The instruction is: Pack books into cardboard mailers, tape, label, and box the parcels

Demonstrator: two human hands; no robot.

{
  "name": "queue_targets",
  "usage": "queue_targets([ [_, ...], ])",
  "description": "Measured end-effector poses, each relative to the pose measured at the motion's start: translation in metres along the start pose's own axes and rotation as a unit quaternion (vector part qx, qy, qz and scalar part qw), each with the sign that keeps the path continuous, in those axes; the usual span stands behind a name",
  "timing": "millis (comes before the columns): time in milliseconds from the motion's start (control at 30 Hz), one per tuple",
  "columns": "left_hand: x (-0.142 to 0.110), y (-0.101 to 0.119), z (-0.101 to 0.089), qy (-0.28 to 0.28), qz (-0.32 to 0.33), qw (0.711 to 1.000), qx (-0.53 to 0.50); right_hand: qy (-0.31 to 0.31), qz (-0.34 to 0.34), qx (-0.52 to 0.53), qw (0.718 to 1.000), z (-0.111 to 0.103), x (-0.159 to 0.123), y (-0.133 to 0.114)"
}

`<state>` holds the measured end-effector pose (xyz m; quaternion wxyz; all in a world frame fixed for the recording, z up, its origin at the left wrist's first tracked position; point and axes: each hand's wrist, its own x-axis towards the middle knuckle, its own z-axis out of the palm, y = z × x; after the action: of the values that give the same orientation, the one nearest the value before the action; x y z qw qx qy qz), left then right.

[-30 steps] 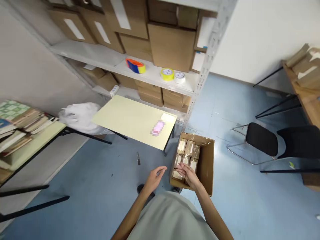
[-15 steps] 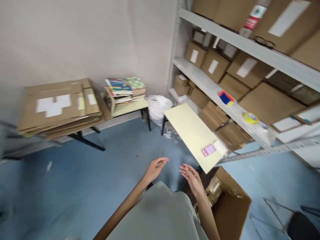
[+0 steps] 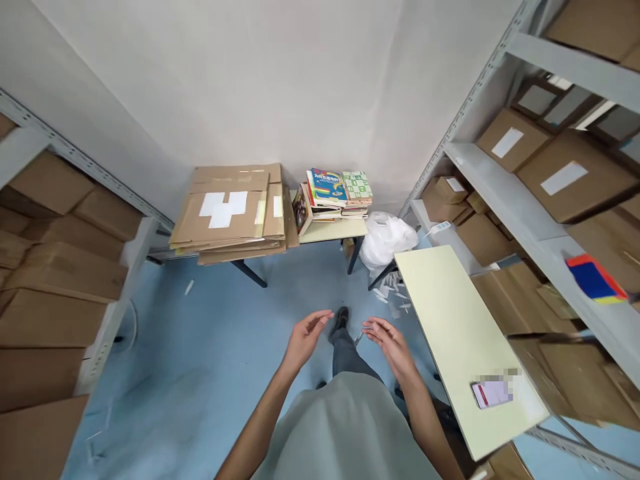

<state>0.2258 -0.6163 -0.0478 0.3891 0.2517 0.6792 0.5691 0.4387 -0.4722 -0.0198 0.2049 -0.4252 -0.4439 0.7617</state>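
My left hand (image 3: 306, 339) is held out over the blue floor, fingers loosely extended and nothing in it. Opposite it, my right hand (image 3: 390, 341) hovers with fingers slightly curled and apart, also holding nothing. A gap separates the two hands, and my shoe (image 3: 341, 319) shows between them on the floor. Nearest to my right hand is a pale yellow table (image 3: 440, 313), on which lies a phone (image 3: 493, 393), partly blurred. Neither hand touches anything.
Flattened cardboard boxes (image 3: 235, 200) lie stacked ahead on the left, beside piled books (image 3: 327, 187) on a small table. A white plastic bag (image 3: 387, 240) sits near paper scraps (image 3: 395, 293). Shelves of cardboard boxes (image 3: 65, 273) stand left, with another shelf (image 3: 520, 193) right.
My view has turned left and moved nearer the back wall; the left shelf now shows. Both hands keep much the same pose. The open carton at lower right has mostly left view.
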Motion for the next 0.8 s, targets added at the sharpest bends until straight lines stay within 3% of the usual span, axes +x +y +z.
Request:
queue_targets([
  [200, 0.101, 0.042, -0.035, 0.072, -0.014, 0.997, 0.014, -0.059, 0.019, -0.007, 0.998, 0.037, 0.117, -0.045],
  [433, 0.205, 0.086, -0.05, 0.119, -0.011, 0.993, 0.019, -0.11, 0.005, -0.054, 0.992, 0.063, 0.242, -0.115],
  [633, 0.258, 0.092, -0.056, 0.143, -0.03, 0.989, 0.013, -0.127, 0.015, -0.079, 0.989, 0.083, 0.313, -0.151],
  [800, 0.303, 0.089, -0.071, 0.127, -0.035, 0.991, 0.006, -0.127, 0.027, -0.113, 0.985, 0.108, 0.352, -0.154],
])
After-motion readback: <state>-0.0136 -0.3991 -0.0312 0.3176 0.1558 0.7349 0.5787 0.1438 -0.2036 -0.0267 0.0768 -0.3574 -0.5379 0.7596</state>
